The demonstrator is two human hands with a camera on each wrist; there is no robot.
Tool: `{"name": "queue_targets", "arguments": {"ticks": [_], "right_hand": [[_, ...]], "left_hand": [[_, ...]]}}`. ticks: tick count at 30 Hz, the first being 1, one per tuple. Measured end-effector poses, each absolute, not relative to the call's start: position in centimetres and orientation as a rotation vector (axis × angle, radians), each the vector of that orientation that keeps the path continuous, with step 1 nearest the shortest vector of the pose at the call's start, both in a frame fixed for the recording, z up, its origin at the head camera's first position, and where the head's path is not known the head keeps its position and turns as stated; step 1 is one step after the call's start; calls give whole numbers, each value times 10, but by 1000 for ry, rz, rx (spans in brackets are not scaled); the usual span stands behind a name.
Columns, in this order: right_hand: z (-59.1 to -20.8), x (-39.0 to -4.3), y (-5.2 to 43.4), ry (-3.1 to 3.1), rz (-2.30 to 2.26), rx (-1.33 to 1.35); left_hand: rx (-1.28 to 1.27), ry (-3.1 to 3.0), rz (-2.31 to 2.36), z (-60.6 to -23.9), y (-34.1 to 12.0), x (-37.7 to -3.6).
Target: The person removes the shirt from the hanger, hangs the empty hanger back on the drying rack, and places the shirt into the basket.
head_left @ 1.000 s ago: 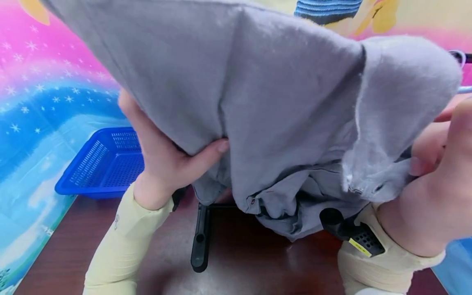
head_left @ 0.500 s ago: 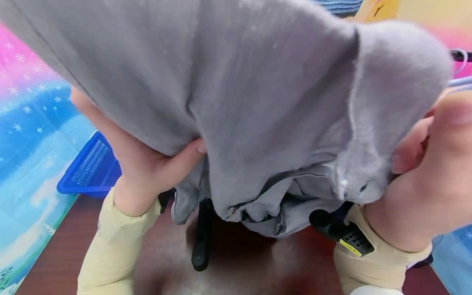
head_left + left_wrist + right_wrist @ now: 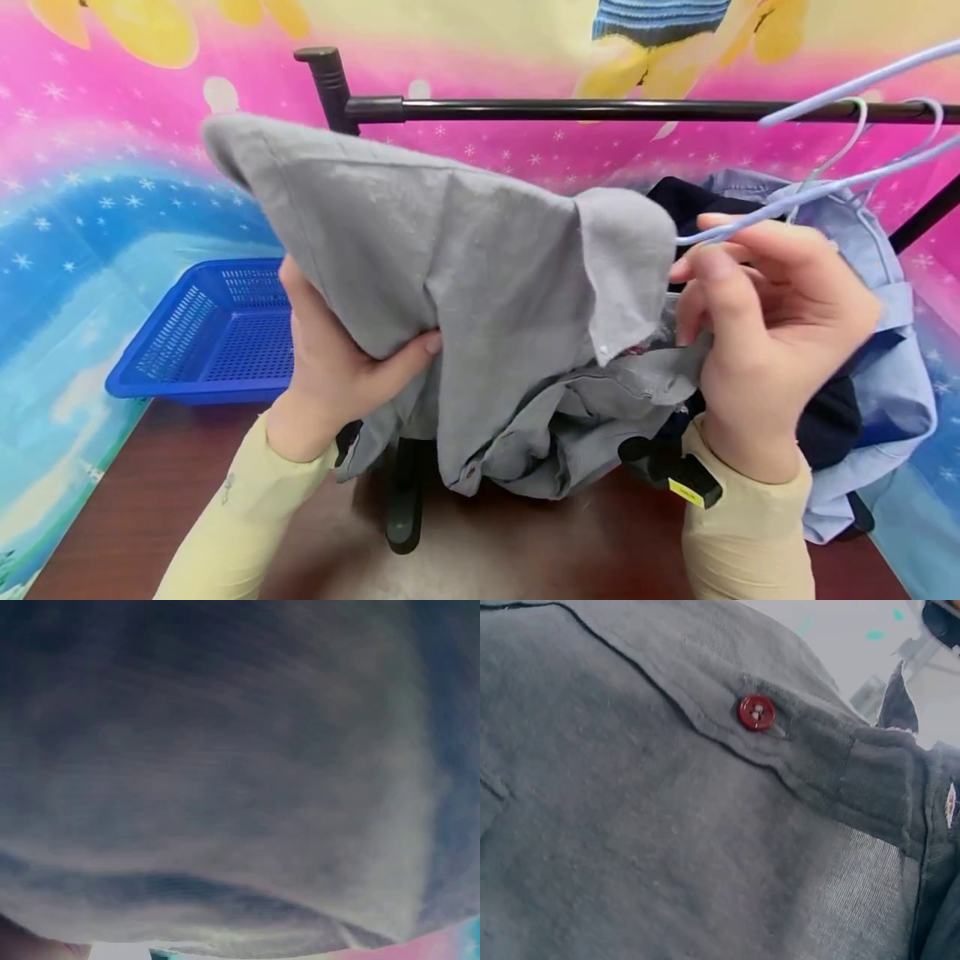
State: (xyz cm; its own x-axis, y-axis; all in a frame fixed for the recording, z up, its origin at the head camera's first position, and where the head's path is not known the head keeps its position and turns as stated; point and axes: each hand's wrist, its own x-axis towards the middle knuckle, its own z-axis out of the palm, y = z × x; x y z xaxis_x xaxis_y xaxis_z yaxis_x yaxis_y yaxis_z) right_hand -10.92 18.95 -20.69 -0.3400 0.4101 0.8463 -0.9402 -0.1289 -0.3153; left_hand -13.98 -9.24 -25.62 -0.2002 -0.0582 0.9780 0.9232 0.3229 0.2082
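Observation:
A grey button-up shirt [image 3: 510, 275] is held up in front of me, its collar [image 3: 630, 258] toward the right. My left hand [image 3: 322, 367] grips the shirt, thumb on the near face and the other fingers largely hidden behind the cloth. My right hand [image 3: 780, 308] holds the shirt by the collar edge, fingers curled. A light-blue hanger [image 3: 825, 187] runs past the right fingertips to the collar. Grey cloth [image 3: 225, 765] fills most of the left wrist view. In the right wrist view, a red button [image 3: 756, 712] sits on the shirt's front edge.
A black rail [image 3: 570, 110] spans the back. Light-blue clothing [image 3: 900, 375] and dark clothing [image 3: 832, 417] hang at the right. A blue plastic basket [image 3: 202, 333] stands at the left on the brown table [image 3: 165, 467]. A black rack foot [image 3: 405, 517] lies near the middle.
The shirt has lowered and moved away from the head camera, uncovering the rail. The right hand has shifted left and turned, with more of the hanger now showing. The left hand keeps its grip.

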Motion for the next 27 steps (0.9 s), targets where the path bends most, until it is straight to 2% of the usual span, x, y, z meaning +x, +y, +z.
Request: {"name": "queue_targets", "arguments": {"ticks": [9,18,27], "right_hand": [[-227,-116,187,-1329,1692,770],[-256,-127,192,-1604,1617,769],[-289,-135,189,-1938,1477,692]], "left_hand": [[-871,-1616,-1111,-286,-104,-137],[-786,-1672,-1169,-319,-120,-140],[-665,-1572,-1256,-315,-130,-140]]}}
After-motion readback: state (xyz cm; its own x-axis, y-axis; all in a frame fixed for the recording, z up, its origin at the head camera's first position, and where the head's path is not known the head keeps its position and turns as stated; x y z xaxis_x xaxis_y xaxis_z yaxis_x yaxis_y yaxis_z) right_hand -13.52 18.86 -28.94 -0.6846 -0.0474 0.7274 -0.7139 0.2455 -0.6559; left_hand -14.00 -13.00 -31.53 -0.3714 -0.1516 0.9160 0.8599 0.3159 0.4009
